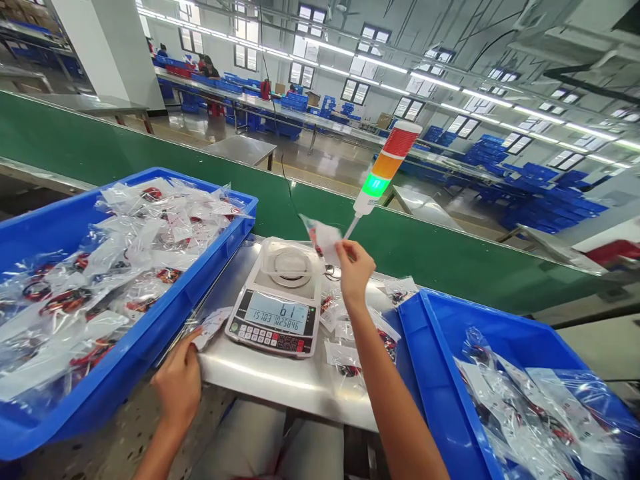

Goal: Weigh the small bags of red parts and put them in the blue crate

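Observation:
My right hand [356,270] pinches a small clear plastic bag [326,243] with a white label and something red inside, held up just right of the scale's pan. My left hand [179,380] grips another plastic bag [213,327] with a white printed paper, low beside the scale's left edge. Between the hands stands a white counting scale [285,300], its display lit with digits. A clear plastic tray [290,265] sits on top of it, and I see nothing in it. More bags [345,333] with red and black contents lie on the metal table right of the scale.
At the left is a large blue bin [200,267] heaped with bags; another blue bin [425,347] at the right holds several more. A signal tower [385,170] glows green behind the metal table [250,367]. A green barrier [320,207] runs across, with workbenches beyond.

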`<state>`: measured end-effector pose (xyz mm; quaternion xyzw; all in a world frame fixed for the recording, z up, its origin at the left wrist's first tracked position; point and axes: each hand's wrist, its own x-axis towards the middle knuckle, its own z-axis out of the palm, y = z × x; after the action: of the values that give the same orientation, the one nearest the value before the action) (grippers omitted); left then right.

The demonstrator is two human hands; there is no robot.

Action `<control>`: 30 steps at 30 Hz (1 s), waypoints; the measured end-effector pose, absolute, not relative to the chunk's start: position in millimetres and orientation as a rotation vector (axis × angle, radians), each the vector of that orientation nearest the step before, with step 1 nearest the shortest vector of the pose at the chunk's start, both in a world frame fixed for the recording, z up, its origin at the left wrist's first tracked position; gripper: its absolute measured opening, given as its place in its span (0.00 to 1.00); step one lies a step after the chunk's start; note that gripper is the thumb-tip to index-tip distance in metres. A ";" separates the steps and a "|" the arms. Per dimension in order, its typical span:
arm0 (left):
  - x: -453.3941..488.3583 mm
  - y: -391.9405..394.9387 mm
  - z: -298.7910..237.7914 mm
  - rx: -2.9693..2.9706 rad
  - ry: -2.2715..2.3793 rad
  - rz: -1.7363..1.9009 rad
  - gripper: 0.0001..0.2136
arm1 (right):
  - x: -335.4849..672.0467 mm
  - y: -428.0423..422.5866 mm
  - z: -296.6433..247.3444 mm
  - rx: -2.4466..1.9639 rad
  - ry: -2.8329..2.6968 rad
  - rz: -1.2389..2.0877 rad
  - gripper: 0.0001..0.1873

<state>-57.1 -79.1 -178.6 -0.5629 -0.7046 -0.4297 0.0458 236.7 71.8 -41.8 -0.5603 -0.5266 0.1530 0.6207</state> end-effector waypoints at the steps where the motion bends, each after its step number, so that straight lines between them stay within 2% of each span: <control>1: -56.6 -82.4 -173.5 -1.665 -2.134 -1.301 0.13 | 246.3 64.6 -37.8 -1.269 -1.136 0.358 0.17; 5: -53.4 -87.6 -141.8 -1.491 -2.097 -1.256 0.10 | 282.9 29.2 -32.7 -1.238 -0.993 0.385 0.16; 8: -40.9 -70.7 -102.4 -1.416 -1.965 -1.406 0.07 | 299.8 3.7 -39.7 -1.305 -0.956 0.396 0.16; 11: -15.6 -30.8 -62.1 -1.602 -1.681 -1.675 0.09 | 308.6 -15.6 -49.6 -1.362 -0.908 0.386 0.17; 14: 13.5 12.2 -39.7 -2.040 -1.565 -1.612 0.14 | 315.7 -31.0 -57.0 -1.412 -0.899 0.363 0.19; 18: 38.0 28.3 -43.4 -2.451 -1.578 -1.336 0.19 | 333.4 -52.8 -65.1 -1.562 -0.936 0.291 0.22; 26: 43.2 -32.3 -73.3 -2.424 -1.521 -1.576 0.12 | 386.2 -74.1 -105.2 -2.041 -1.220 0.054 0.21; 30: 54.6 -55.9 -85.5 -2.486 -1.569 -1.632 0.09 | 369.7 -82.1 -120.3 -1.927 -1.409 -0.103 0.19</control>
<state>54.6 -55.9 -85.5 -0.7349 -0.4637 -0.4824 -0.1102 369.7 -82.1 -120.3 -0.7502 -0.5485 -0.0401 0.3671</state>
